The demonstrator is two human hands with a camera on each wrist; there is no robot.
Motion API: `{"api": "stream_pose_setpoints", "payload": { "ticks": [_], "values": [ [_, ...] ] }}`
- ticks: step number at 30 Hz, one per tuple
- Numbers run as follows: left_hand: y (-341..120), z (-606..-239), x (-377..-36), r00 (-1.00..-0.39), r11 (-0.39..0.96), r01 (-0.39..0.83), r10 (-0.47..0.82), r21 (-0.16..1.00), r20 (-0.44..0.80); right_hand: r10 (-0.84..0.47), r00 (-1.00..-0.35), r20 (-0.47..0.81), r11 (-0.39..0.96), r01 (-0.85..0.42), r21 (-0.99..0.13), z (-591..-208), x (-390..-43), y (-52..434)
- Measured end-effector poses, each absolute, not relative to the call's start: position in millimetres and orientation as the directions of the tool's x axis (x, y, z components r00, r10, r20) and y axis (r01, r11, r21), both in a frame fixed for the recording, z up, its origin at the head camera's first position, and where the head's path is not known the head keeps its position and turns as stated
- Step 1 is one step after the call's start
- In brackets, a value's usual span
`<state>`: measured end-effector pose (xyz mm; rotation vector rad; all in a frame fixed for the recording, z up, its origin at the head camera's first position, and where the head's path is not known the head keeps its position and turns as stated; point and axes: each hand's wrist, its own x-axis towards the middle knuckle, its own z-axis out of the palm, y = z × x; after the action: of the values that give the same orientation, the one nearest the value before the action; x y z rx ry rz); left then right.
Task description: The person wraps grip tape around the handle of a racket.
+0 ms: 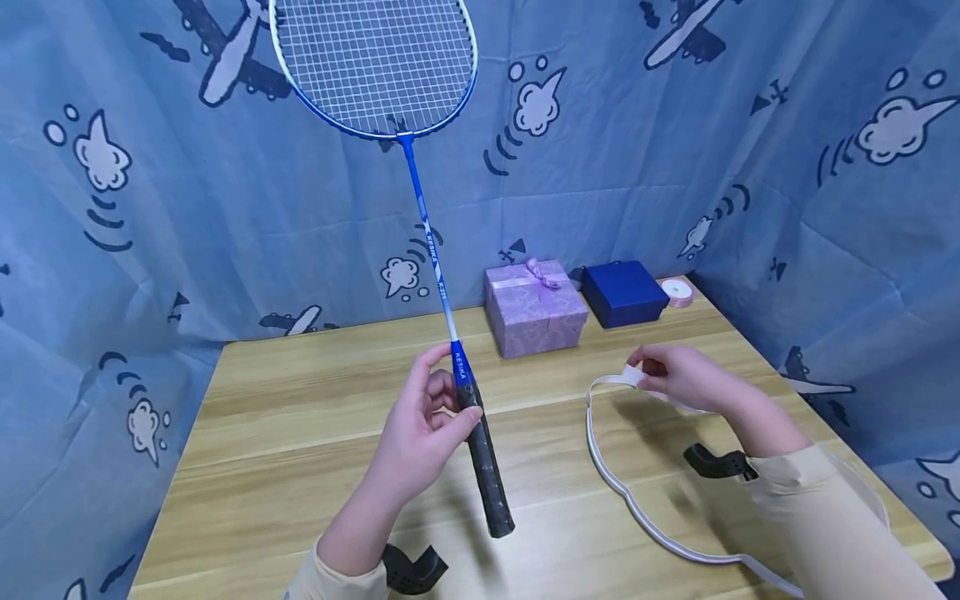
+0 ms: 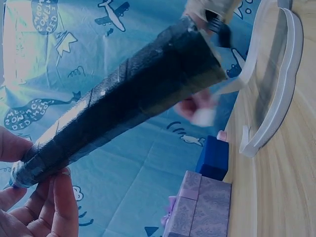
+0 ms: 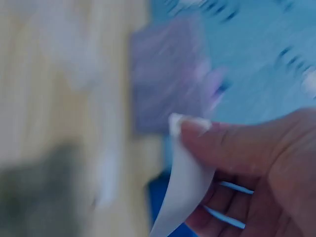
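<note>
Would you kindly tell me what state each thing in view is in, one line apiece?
Badminton racket: strung, held up off the table, head upward and handle down.
White strip: unrolled, pinched, part of it curving loosely.
Left-hand grip: closed on the racket's handle.
Right-hand grip: pinching the strip.
Lilac box: closed, bow on top.
Blue box: closed.
Pink roll: lying flat.
</note>
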<state>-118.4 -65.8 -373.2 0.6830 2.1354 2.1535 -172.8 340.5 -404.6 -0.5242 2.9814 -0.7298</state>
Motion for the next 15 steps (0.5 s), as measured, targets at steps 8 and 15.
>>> {"api": "stream_pose_setpoints", "payload": {
  "ticks": [8,15],
  "values": [
    [-69.1,-374.8,-116.6,-0.909,-0.057,0.279,0.307,0.959,0.282,-0.395,-0.854,0.338,0.589,-0.518,-0.621,-355.0,-170.3,267.9],
    [-64.4,-373.1,-118.4,-0.909,-0.038,0.282,0.309,0.959,0.279,-0.553,-0.752,0.360,0.292,-0.579,-0.761,-328.2,-152.4,218.7]
  ]
}}
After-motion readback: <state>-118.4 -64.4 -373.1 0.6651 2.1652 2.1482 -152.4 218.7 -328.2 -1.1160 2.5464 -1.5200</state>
